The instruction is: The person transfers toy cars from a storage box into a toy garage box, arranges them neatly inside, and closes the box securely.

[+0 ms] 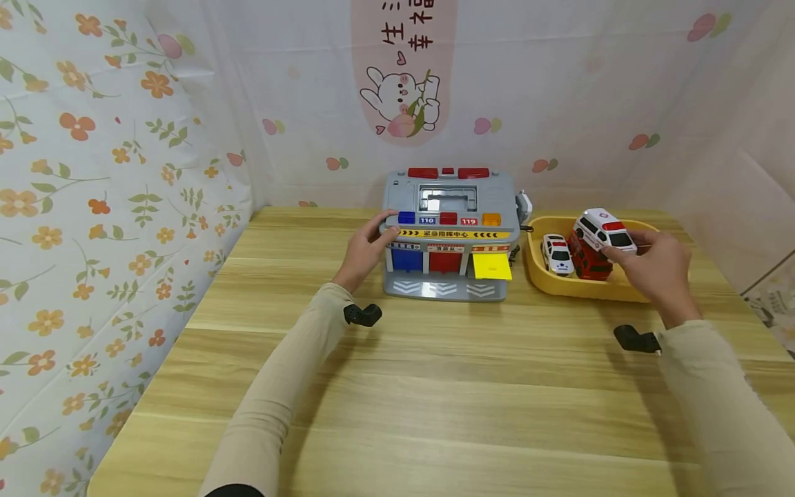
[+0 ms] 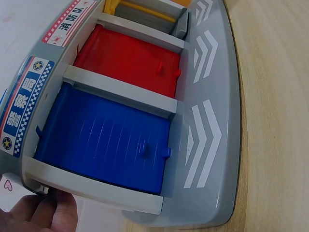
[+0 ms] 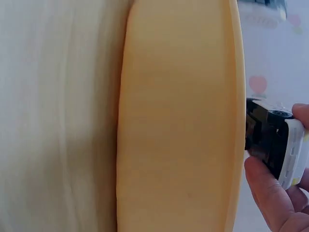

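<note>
My right hand [image 1: 661,269] pinches a white toy ambulance [image 1: 605,229] with a red stripe, tilted above the yellow tray [image 1: 596,290]. In the right wrist view the ambulance's dark underside [image 3: 265,135] faces the camera, past the tray's rim. A red toy vehicle [image 1: 590,262] and a white toy police car [image 1: 557,255] lie in the tray. With thumb and curled fingers, my left hand [image 1: 363,255] grips the left side of a grey toy emergency station [image 1: 447,241]. The station's blue door [image 2: 106,140] and red door [image 2: 128,60] are down; its yellow door [image 1: 492,266] sticks out, raised.
The wooden table [image 1: 435,386] carries the station and tray near its back edge. A patterned cloth [image 1: 298,90] hangs behind, and a flowered one [image 1: 93,207] on the left. A small grey part [image 1: 524,206] juts from the station's right side, close to the tray.
</note>
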Motion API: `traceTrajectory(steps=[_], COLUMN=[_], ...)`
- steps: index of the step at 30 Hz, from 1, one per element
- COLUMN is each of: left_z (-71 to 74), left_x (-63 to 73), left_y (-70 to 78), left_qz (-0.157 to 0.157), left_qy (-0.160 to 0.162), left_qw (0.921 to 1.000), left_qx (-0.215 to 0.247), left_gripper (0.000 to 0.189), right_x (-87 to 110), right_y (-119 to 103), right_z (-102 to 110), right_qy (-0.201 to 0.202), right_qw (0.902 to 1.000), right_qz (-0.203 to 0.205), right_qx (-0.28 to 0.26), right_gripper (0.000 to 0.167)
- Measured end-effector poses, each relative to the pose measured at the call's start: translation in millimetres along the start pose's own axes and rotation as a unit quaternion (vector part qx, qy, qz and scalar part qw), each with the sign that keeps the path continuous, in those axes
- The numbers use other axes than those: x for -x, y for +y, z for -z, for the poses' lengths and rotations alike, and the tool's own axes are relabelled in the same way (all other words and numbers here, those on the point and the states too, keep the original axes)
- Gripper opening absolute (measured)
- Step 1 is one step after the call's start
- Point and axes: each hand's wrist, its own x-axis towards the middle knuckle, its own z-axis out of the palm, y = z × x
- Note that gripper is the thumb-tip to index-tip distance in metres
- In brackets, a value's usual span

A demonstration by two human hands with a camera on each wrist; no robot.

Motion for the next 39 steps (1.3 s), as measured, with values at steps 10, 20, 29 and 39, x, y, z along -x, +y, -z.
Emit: traceTrajectory(steps=[10,20,29,39], left_z=[-0.1,-0.8,-0.3,-0.7], left_x=[0.1,-0.2,-0.8,-0.7], left_y=[1.2,1.4,0.1,-1.1], left_qz=[0.0,-0.006,0.001,-0.003], left_qy=[0.003,-0.001,0.0,0.001], left_qw=[1.0,0.9999,1.0,1.0], left_qx=[0.009,0.013,0.01,0.007], left_gripper=[0.041,0.041,0.04,0.041], right_x=[19.5,39.1,54.0,70.7], right_y=[-19.1,-32.1,-44.0,-48.6], right_z=[-14.1,-24.6,-33.0,-43.7], right_qy=[0.006,0.034,0.038,0.037], right_qw=[0.9988,0.9988,0.9975,0.9966], right_qz=[-0.037,-0.003,0.032,0.047], right_qx=[-0.031,-0.036,-0.051,-0.058], right_gripper=[0.081,0.073,0.063,0.061])
